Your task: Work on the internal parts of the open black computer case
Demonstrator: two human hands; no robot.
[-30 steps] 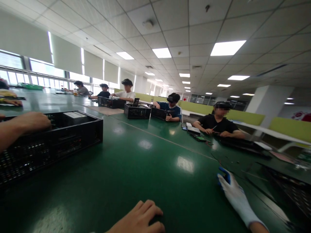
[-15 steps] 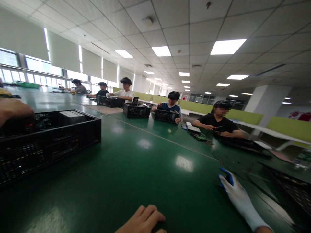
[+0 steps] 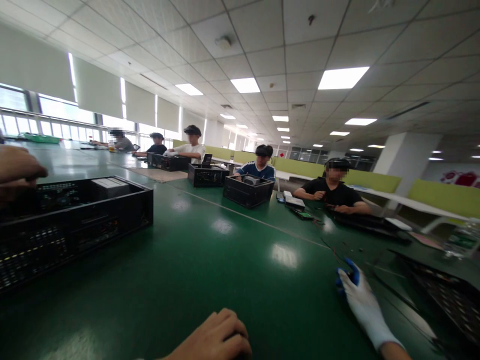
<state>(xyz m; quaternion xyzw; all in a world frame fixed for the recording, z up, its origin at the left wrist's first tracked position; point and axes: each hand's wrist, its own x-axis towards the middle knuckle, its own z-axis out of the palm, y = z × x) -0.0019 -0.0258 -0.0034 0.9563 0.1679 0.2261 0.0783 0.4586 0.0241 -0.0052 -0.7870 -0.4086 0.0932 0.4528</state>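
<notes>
Green table (image 3: 225, 260) bears 2 empty hands: left hand (image 3: 215, 337) curled closed, gloved right hand (image 3: 358, 297) flat; 5 people (image 3: 258, 171) sit beyond.

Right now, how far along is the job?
Done: nothing I can tell. In hand: nothing seen; the left hand rests curled on the table, the gloved right hand lies flat beside loose wires. Left: the black case at right is untouched.

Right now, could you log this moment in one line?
left hand: curled on green table | right hand: gloved, flat on table | black case: by co-worker's hand
</notes>
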